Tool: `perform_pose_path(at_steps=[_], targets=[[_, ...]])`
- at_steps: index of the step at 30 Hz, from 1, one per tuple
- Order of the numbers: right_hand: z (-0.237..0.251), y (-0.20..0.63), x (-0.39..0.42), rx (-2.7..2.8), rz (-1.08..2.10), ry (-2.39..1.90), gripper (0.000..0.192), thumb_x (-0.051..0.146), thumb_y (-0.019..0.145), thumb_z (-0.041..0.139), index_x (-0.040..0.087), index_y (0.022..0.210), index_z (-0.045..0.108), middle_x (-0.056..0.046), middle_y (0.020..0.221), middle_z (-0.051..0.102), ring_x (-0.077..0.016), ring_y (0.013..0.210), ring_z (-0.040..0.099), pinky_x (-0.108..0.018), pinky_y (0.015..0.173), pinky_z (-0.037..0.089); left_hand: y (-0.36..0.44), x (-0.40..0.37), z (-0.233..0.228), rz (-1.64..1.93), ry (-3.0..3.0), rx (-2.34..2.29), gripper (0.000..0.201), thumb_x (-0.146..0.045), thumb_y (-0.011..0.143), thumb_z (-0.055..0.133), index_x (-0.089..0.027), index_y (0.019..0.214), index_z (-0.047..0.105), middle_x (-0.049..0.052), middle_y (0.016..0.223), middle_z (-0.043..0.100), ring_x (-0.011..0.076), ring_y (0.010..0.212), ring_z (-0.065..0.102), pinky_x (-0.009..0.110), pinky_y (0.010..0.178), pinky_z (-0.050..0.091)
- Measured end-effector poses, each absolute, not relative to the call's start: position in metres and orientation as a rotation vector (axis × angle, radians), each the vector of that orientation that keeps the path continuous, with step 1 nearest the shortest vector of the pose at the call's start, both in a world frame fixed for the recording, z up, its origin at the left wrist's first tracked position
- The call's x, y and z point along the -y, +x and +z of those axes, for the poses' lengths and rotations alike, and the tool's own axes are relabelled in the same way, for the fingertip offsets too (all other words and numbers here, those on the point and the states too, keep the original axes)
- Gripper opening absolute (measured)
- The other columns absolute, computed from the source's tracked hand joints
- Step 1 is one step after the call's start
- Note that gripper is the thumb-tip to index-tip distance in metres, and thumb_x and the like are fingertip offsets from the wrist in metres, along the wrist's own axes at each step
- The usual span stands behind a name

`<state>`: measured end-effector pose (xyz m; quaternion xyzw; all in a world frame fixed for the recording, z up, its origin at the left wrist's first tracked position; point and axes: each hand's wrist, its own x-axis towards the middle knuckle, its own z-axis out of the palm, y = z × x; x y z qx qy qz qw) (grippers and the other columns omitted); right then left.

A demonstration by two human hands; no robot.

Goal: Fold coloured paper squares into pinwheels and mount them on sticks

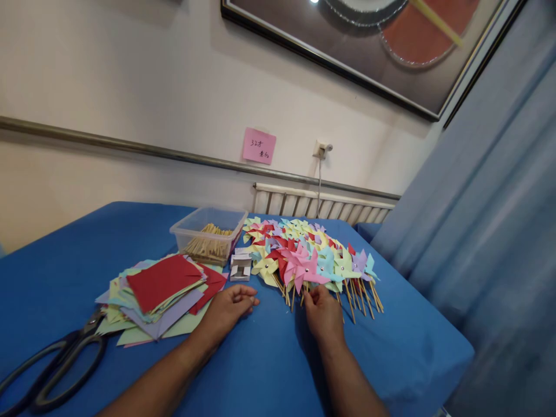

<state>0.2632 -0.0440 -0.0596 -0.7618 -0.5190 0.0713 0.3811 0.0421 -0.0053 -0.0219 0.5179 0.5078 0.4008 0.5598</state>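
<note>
Pinwheels [299,237] of folded paper lie massed on the right part of the blue-covered table [269,370]. From the left: scissors [76,339], stacked paper sheets [167,281], then the left hand [230,310], fingers loosely curled, seemingly holding nothing. Farther right, the right hand [324,313] appears to pinch the stick [306,286] below a pink pinwheel [299,265]. Each should be light, its paper soft and easily creased (the stick, stiffer, is where to take hold).

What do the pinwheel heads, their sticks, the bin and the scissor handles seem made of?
Pinwheel heads: matte colored paper, judging by crisp folds. Sticks: probably bamboo or wood, pale tan, seemingly unpainted. Bin: likely plastic, slightly cloudy, contents showing through. Scissor handles: dark and smooth, perhaps plastic or coated metal.
</note>
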Motion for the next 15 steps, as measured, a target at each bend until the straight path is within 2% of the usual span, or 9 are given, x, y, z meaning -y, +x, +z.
perform_pose_path(at_steps=[8, 15], targets=[[-0.06, 0.264, 0.047, 1.312, 0.162, -1.893, 0.024, 0.039, 0.087, 0.051, 0.023, 0.071, 0.057, -0.001, 0.059, 0.067, -0.0184, 0.055, 0.061, -0.026, 0.051, 0.033, 0.043, 0.007, -0.032, 0.898, 1.374, -1.167, 0.018, -0.031, 0.062, 0.064, -0.018, 0.075, 0.065, 0.004, 0.071, 0.073, 0.0193, 0.064, 0.065, 0.031, 0.065, 0.048], [-0.059, 0.249, 0.057, 1.369, 0.04, -1.683, 0.031, 0.044, 0.09, 0.046, 0.022, 0.069, 0.052, -0.001, 0.058, 0.061, -0.0166, 0.052, 0.056, -0.026, 0.055, 0.033, 0.04, 0.013, -0.04, 0.732, 1.693, -1.136, 0.021, -0.031, 0.07, 0.061, -0.018, 0.084, 0.067, 0.004, 0.073, 0.071, 0.0208, 0.071, 0.065, 0.03, 0.064, 0.045]])
